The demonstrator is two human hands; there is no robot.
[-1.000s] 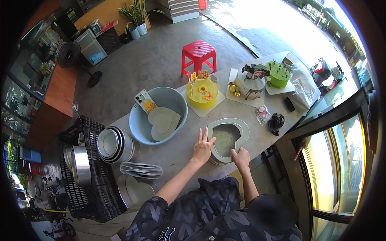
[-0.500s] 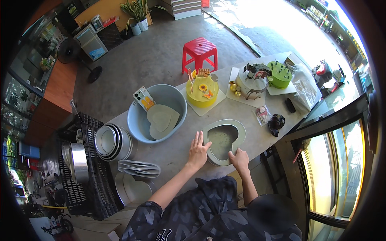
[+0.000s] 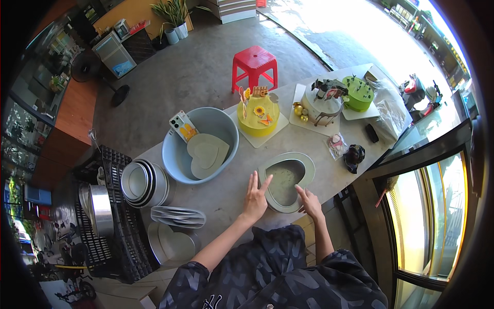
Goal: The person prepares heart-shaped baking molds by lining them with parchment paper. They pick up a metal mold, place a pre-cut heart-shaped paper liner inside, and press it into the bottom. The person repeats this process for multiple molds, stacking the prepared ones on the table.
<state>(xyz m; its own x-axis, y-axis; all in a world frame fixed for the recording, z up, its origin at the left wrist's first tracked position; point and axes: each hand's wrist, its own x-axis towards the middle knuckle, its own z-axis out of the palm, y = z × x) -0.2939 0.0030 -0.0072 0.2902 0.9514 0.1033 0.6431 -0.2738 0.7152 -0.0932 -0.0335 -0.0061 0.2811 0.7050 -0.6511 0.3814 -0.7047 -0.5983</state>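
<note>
heart pan (image 3: 286, 181) is set on grey counter (image 3: 231, 201), near the front edge, w/ its far rim toward the yellow cake (image 3: 258, 116). l hand (image 3: 256, 197) is laid flat at the pan's left rim, fingers spread apart, index & middle tips on/over the rim; nothing is clamped. r hand (image 3: 310, 202) is placed at the pan's near-right rim, fingers loosely together, tips on the rim; whether the rim is pinched can't be told from this angle.

around it: blue basin (image 3: 199, 145) to the left, holding heart-shaped boards and a phone propped on its rim. stacked round pans (image 3: 144, 182) further left, beside a black crate (image 3: 103, 216). a flat heart pan (image 3: 172, 241) is seen at the counter's near-left corner. white cake (image 3: 323, 100) & green cake (image 3: 357, 92) sit on boards at the far right, well apart from the hands. red stool (image 3: 254, 63) on the floor beyond.

risks, as judged:
- pan is only steadied by fingertips, not gripped; a push from either side could slide it on the smooth counter.
- front edge is near; pan pulled toward the body could tip off.
- pan shoved forward could be knocked into the yellow cake's board.
- thin rim; fingers could be nicked if dragged along it.
</note>
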